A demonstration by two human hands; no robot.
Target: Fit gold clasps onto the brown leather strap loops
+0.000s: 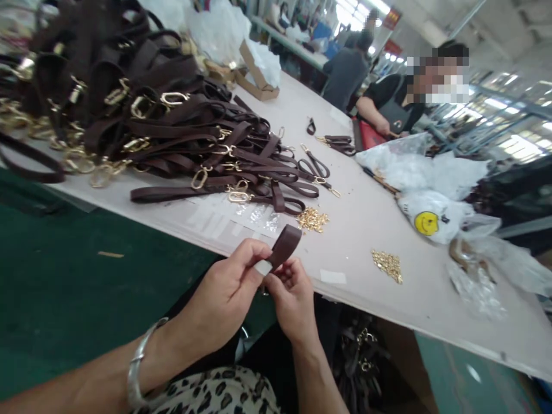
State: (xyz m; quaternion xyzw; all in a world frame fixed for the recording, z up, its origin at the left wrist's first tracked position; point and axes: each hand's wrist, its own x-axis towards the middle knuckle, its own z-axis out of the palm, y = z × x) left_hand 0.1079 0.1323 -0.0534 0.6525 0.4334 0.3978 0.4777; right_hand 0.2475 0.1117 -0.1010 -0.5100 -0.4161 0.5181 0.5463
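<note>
A dark brown leather strap (285, 244), bent into a loop, stands up between my two hands in front of the table edge. My left hand (235, 282) pinches the strap between thumb and fingers, with something pale wrapped on the thumb. On the strap's lower part, the fingers of my right hand (294, 293) are closed; their tips are partly hidden. Just beyond the loop lies a small heap of gold metal pieces (313, 219). A big pile of similar brown straps (181, 135) with gold clasps (239, 196) covers the left of the table.
Another patch of gold pieces (387, 265) lies to the right on the table (357, 230). White plastic bags (448, 207) sit along the far right side. A person (388, 103) works across the table. Below the edge, more straps (360, 362) hang or lie near my legs.
</note>
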